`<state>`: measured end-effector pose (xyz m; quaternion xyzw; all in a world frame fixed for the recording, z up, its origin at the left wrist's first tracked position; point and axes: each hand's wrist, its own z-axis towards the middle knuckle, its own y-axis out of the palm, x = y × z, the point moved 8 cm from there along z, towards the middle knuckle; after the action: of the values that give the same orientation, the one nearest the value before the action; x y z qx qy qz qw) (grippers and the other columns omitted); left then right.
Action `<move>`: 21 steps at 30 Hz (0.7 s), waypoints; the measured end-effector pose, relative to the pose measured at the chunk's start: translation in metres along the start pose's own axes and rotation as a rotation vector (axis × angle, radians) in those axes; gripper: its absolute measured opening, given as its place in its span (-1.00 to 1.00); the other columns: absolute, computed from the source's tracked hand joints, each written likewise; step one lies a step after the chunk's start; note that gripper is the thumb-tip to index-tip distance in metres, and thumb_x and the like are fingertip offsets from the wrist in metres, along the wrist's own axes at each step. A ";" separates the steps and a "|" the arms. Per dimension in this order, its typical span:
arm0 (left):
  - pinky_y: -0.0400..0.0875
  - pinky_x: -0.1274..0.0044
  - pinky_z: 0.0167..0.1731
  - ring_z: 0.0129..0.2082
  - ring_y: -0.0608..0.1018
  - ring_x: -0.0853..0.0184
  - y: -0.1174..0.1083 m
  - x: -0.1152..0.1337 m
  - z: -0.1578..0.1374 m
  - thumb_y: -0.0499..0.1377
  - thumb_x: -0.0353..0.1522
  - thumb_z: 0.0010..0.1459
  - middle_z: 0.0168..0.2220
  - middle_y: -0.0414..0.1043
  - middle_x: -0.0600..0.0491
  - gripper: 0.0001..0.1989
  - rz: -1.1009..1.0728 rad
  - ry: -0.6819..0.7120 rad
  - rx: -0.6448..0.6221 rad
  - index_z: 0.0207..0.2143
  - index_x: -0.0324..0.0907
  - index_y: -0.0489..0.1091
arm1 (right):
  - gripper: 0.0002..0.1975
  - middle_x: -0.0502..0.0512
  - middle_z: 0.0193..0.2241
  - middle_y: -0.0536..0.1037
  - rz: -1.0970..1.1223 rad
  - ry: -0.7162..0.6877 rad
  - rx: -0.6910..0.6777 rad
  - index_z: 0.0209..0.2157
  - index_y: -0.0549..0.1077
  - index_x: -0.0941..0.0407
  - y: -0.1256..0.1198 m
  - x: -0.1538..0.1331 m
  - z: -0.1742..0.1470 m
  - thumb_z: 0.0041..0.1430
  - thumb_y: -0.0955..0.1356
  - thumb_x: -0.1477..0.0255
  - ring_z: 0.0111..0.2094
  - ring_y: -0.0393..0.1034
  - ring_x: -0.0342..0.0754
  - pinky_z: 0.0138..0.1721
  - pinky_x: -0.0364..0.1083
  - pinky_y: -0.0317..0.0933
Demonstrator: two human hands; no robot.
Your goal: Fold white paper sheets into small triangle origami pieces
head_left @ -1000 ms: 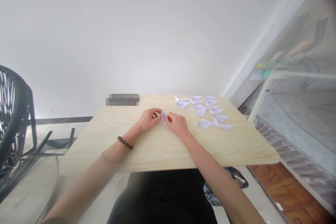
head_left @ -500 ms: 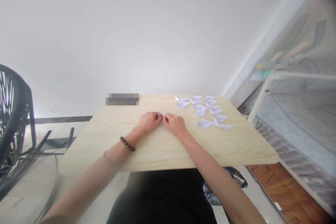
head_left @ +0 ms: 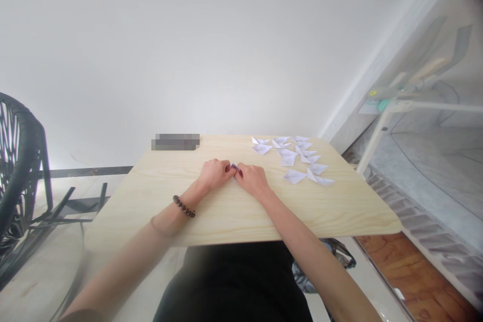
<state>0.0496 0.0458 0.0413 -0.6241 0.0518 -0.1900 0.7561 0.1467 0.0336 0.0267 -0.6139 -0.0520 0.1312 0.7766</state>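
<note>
A small piece of folded white paper (head_left: 234,165) is pinched between my two hands above the middle of the table; the fingers cover most of it. My left hand (head_left: 216,174), with a dark bead bracelet (head_left: 184,207) at its wrist, grips the paper's left side. On the right side, my right hand (head_left: 252,179) closes its thumb and fingertips on the same piece. Several folded white paper boats (head_left: 295,176) lie to the right of my right hand, grouped toward the back right of the tabletop.
The light wooden table (head_left: 158,196) stands against a white wall. At its back left is a blurred-out dark block (head_left: 175,142). A black woven chair (head_left: 28,161) is at the left. A white metal frame (head_left: 377,138) rises beyond the right edge.
Both hands keep hold of the paper, and their fingers have shifted slightly on it. Its peak now shows between the fingertips, a little further right. The paper boats stay where they were.
</note>
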 end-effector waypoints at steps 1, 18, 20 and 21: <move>0.10 0.56 -0.56 -0.54 0.43 0.28 0.000 -0.001 0.000 -0.07 -0.19 0.02 -0.57 0.43 -0.02 -0.65 0.007 -0.013 -0.002 -0.54 -0.17 0.40 | -0.70 0.09 -0.50 0.50 0.001 0.001 0.006 -0.39 0.36 0.10 -0.001 0.000 0.000 0.17 0.09 0.31 -0.44 0.37 -0.09 -0.46 -0.18 0.00; 0.14 0.54 -0.54 -0.49 0.46 0.24 0.006 -0.010 -0.002 -0.10 -0.18 0.04 -0.53 0.43 -0.04 -0.64 -0.020 -0.073 -0.025 -0.50 -0.17 0.39 | -0.72 0.06 -0.44 0.51 0.038 -0.066 0.020 -0.38 0.35 0.10 -0.005 -0.007 -0.002 0.18 0.08 0.35 -0.39 0.37 -0.11 -0.46 -0.18 -0.01; 0.15 0.53 -0.54 -0.49 0.46 0.23 0.009 -0.010 -0.001 -0.11 -0.20 0.05 -0.51 0.44 -0.07 -0.63 0.003 -0.069 -0.025 -0.50 -0.18 0.40 | -0.73 0.04 -0.44 0.51 0.042 -0.078 0.037 -0.38 0.34 0.09 -0.006 -0.008 -0.002 0.18 0.09 0.36 -0.39 0.37 -0.11 -0.46 -0.18 -0.01; 0.15 0.53 -0.54 -0.49 0.46 0.22 0.010 -0.010 -0.001 -0.12 -0.20 0.06 -0.50 0.44 -0.08 -0.62 0.015 -0.068 -0.024 -0.51 -0.18 0.40 | -0.74 0.04 -0.44 0.51 0.042 -0.078 0.045 -0.39 0.34 0.09 -0.006 -0.008 -0.002 0.18 0.09 0.36 -0.39 0.37 -0.11 -0.46 -0.18 -0.02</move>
<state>0.0425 0.0504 0.0295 -0.6390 0.0331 -0.1621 0.7512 0.1405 0.0285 0.0330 -0.5918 -0.0665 0.1724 0.7846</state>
